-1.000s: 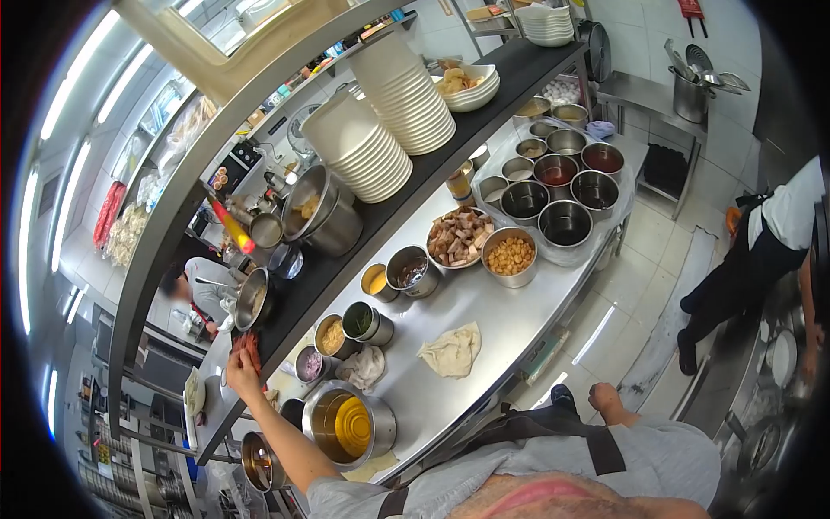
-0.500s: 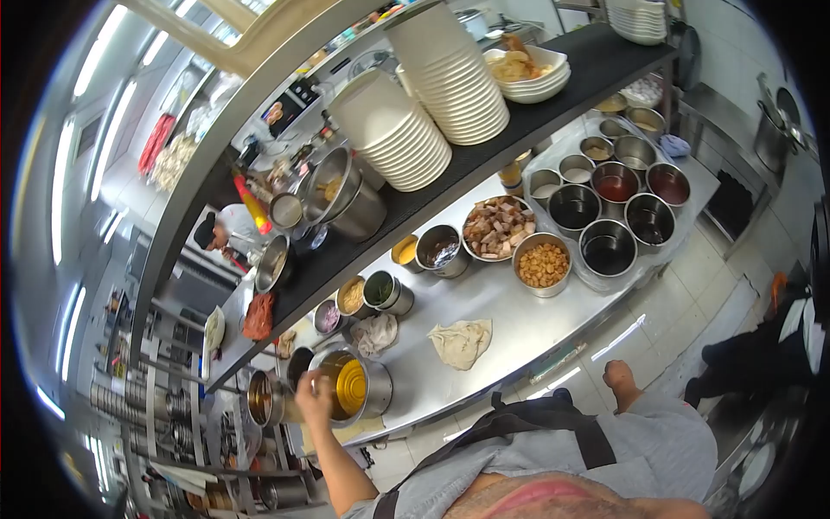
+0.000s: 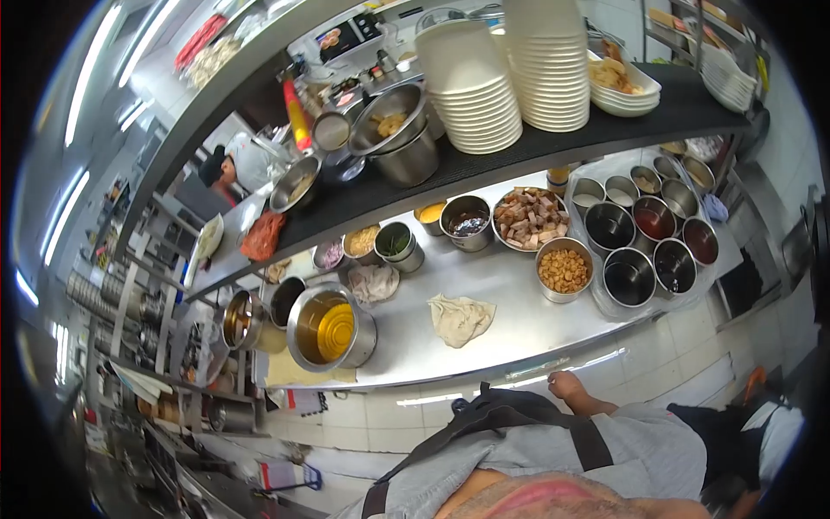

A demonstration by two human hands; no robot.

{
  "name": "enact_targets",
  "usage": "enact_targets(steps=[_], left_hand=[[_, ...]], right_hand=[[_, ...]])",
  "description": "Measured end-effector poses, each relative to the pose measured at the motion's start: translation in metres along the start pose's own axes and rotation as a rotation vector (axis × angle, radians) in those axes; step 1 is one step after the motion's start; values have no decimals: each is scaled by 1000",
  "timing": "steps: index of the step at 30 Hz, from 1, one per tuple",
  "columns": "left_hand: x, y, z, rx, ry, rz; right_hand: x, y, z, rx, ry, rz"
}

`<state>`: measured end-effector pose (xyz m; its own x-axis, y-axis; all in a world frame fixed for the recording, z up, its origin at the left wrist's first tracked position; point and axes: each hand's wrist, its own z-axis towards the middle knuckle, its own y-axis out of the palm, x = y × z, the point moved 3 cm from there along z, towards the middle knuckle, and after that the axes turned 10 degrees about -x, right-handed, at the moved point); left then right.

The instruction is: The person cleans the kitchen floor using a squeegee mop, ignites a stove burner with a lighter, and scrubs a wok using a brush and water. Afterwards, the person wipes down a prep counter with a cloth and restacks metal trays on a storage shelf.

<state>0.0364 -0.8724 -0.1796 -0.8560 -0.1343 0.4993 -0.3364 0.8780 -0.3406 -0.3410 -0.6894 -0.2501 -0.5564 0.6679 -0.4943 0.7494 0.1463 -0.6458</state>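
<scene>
My right hand (image 3: 568, 384) hangs over the floor just off the table's front edge, its fingers curled in with nothing visible in them. It touches nothing that I can see. My left hand is out of view. At the left end of the steel table (image 3: 406, 342) stands a large metal pot (image 3: 364, 340) of yellow liquid. Beside it are a dark-looking pot (image 3: 288, 302) and another metal pot (image 3: 243, 322). A crumpled beige cloth (image 3: 462, 320) lies mid-table, and a second cloth (image 3: 373, 283) sits behind the large pot.
Metal containers hold fried pieces (image 3: 564, 266), meat cubes (image 3: 531, 218) and dark liquid (image 3: 628, 278). A shelf (image 3: 363, 189) above carries stacked white bowls (image 3: 475, 112) and steel bowls (image 3: 402, 160). A person (image 3: 246, 164) stands beyond the shelf; dark clothing (image 3: 722, 428) shows at right.
My left hand was over the large pot's rim and has left the view. My right hand has moved left, nearer the table edge. The whole view has turned.
</scene>
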Motion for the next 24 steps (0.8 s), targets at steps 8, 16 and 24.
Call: enact_targets(steps=[8,16,24], left_hand=[[40,-14,38,-299,-289,322],[233,-80,26,474,870,314],[250,-7,115,489,578,764]], right_hand=[[73,-17,-10,22,144,-131],[101,-21,-25,77,173,85],[45,-15,-50,38,88,85]])
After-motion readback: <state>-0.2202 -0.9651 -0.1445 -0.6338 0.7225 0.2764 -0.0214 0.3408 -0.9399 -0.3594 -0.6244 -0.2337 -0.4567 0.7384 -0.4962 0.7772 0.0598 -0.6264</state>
